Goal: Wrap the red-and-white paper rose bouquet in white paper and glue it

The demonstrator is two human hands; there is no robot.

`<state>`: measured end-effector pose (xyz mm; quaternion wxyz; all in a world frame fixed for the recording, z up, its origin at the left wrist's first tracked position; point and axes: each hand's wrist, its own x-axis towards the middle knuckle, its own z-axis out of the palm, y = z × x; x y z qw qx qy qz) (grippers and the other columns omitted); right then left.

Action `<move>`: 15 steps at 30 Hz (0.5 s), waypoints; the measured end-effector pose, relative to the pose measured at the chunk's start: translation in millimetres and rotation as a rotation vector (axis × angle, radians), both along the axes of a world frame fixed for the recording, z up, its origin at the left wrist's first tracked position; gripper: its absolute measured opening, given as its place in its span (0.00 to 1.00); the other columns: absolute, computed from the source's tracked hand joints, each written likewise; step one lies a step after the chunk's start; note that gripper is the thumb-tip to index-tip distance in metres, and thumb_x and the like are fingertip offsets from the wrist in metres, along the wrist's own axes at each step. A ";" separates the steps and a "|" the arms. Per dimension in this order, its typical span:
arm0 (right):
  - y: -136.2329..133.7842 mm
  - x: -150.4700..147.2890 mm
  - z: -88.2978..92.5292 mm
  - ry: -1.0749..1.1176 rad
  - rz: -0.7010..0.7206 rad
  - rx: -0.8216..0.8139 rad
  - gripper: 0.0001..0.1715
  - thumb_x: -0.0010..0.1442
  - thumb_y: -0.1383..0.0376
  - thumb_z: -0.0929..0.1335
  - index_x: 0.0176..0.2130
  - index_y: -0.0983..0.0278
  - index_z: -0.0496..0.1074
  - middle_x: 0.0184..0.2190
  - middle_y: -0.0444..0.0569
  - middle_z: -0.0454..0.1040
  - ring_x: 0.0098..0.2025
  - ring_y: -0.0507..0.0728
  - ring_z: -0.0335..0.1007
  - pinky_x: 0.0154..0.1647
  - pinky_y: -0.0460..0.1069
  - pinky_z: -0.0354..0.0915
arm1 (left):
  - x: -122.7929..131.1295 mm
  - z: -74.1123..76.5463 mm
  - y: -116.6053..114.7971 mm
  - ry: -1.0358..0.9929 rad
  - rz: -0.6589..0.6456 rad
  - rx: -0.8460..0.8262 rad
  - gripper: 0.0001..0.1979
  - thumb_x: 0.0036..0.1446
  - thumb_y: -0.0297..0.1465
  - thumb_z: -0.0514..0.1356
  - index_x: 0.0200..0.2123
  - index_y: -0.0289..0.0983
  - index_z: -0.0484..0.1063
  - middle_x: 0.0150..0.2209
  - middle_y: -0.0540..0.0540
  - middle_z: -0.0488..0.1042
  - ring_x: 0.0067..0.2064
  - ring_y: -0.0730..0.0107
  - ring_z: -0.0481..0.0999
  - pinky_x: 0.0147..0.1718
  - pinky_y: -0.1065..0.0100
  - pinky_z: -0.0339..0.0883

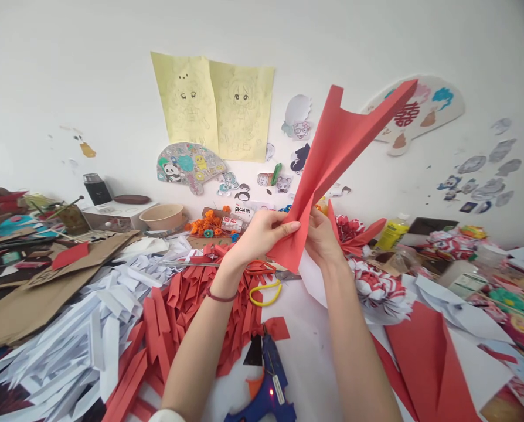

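Both hands hold up a large folded sheet of red paper (pixel 332 140), its upper end fanning out towards the upper right. My left hand (pixel 268 231) pinches the gathered lower part, thumb on top. My right hand (pixel 321 234) grips the same part from the other side, its fingers partly hidden behind the paper. A white sheet (pixel 311 278) hangs below the right hand; I cannot tell whether it is attached. Under the hands lie a yellow-handled tool (pixel 265 293) and a heap of folded red paper strips (pixel 200 305). Nearer to me is a blue glue gun (pixel 273 375) with a lit red light.
Folded white paper strips (pixel 95 328) and cardboard (pixel 55 287) cover the left side. On the right are a red-and-white paper flower (pixel 385 293), red sheets (pixel 429 357) and a yellow bottle (pixel 393 231). A beige bowl (pixel 162 217) stands by the wall, where drawings (pixel 213 105) hang.
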<state>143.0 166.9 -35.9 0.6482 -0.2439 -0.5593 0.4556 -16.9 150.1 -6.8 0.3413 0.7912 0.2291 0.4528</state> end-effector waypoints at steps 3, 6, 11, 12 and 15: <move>1.1 -1.6 -0.2 0.053 -0.002 -0.001 0.26 0.36 0.51 0.82 0.33 0.59 0.77 0.34 0.46 0.81 0.40 0.61 0.78 0.40 0.54 0.74 | 1.2 0.7 -2.7 0.000 0.132 0.057 0.23 0.58 0.48 0.62 0.22 0.34 0.70 0.21 0.52 0.61 0.25 0.76 0.57 0.23 0.71 0.49; 1.6 -1.7 0.8 0.114 0.001 -0.010 0.22 0.34 0.54 0.83 0.27 0.59 0.76 0.28 0.44 0.80 0.38 0.60 0.77 0.39 0.54 0.73 | 3.7 2.5 -6.5 -0.056 0.241 0.108 0.19 0.55 0.45 0.66 0.24 0.35 0.73 0.23 0.51 0.69 0.27 0.74 0.64 0.26 0.71 0.57; 4.5 3.7 0.3 0.168 -0.012 0.034 0.18 0.34 0.58 0.83 0.25 0.58 0.79 0.25 0.41 0.78 0.30 0.54 0.72 0.32 0.49 0.69 | 8.2 3.0 -7.3 -0.120 0.251 0.182 0.15 0.60 0.42 0.62 0.31 0.37 0.77 0.31 0.47 0.78 0.34 0.69 0.72 0.32 0.70 0.63; 5.5 4.6 -0.2 0.178 -0.018 0.036 0.18 0.33 0.58 0.83 0.25 0.58 0.79 0.24 0.41 0.78 0.27 0.52 0.70 0.29 0.48 0.68 | 9.0 2.5 -6.6 -0.124 0.253 0.191 0.15 0.61 0.42 0.62 0.30 0.37 0.77 0.32 0.47 0.78 0.34 0.69 0.72 0.32 0.69 0.63; 7.8 4.9 -1.2 0.196 -0.038 0.014 0.17 0.31 0.60 0.83 0.23 0.58 0.78 0.21 0.40 0.76 0.23 0.50 0.64 0.24 0.47 0.63 | 11.3 1.7 -5.9 -0.150 0.288 0.221 0.13 0.61 0.40 0.62 0.30 0.37 0.77 0.31 0.47 0.78 0.33 0.70 0.72 0.32 0.69 0.64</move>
